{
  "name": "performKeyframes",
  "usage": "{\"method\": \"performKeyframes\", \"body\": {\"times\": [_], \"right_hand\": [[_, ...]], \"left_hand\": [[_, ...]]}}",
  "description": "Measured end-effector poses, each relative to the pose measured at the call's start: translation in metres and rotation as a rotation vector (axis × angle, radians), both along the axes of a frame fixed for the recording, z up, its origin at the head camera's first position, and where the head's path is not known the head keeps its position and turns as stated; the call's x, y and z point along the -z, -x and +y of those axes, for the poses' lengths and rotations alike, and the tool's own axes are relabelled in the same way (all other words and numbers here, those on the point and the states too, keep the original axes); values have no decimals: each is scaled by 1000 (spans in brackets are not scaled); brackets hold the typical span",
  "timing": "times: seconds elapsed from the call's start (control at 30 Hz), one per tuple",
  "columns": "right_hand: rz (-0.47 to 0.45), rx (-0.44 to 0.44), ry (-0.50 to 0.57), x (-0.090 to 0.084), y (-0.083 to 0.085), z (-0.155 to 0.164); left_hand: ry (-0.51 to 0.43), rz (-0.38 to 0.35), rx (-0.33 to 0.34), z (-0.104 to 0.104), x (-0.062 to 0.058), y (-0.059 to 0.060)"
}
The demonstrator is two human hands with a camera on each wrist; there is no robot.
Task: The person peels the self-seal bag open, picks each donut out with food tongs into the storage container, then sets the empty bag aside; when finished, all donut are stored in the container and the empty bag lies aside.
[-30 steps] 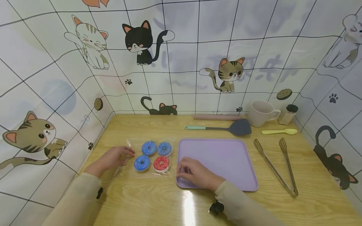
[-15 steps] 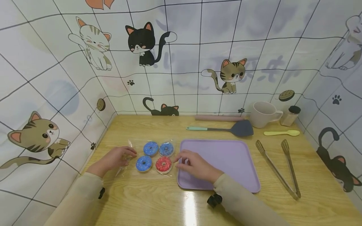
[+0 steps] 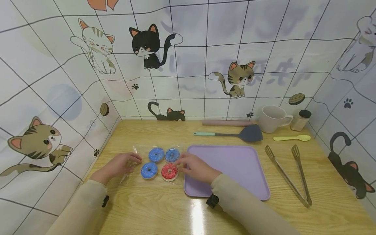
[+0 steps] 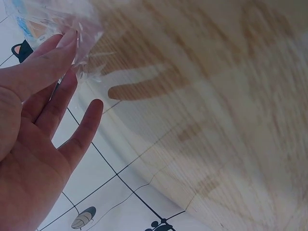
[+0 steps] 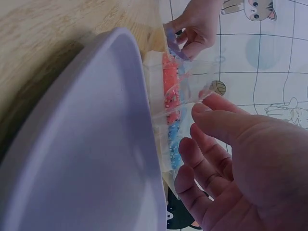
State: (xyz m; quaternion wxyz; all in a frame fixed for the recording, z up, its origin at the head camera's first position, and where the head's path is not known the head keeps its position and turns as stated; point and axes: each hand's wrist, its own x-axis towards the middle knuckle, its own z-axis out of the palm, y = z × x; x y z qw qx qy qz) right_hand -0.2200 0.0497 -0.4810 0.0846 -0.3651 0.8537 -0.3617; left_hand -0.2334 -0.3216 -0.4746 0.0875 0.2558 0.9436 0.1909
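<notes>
Cat-print tiled walls round a light wooden table [image 3: 152, 209]. Lying near left-centre: clear plastic bag of three blue and one red toy doughnuts [image 3: 160, 162], just beside flat lilac square tray [image 3: 235, 169]. Left hand [image 3: 118, 164] pinching bag's left end. Right hand [image 3: 194, 167], fingers loosely curled, touching bag's right edge; grip unclear. Hands apart, w/ bag between.

Right hand [image 3: 192, 166] grip on bag [image 3: 158, 161] hidden; tabletop [image 4: 216, 96] blurred.
</notes>
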Motion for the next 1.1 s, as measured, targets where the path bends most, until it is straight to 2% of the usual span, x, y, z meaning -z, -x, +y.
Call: {"method": "performKeyframes", "body": {"times": [0.13, 0.4, 0.63, 0.8, 1.1], "right_hand": [[5, -3, -27, 4, 3, -2], [3, 6, -8, 8, 6, -1], [15, 31, -9, 5, 3, 2], [-4, 62, 22, 3, -1, 5], [44, 112, -1, 6, -6, 17]], "left_hand": [[5, 9, -5, 0, 3, 1], [14, 2, -16, 0, 7, 3], [11, 14, 1, -4, 8, 5], [18, 18, 0, -5, 7, 3], [16, 10, -10, -1, 3, -2]]}}
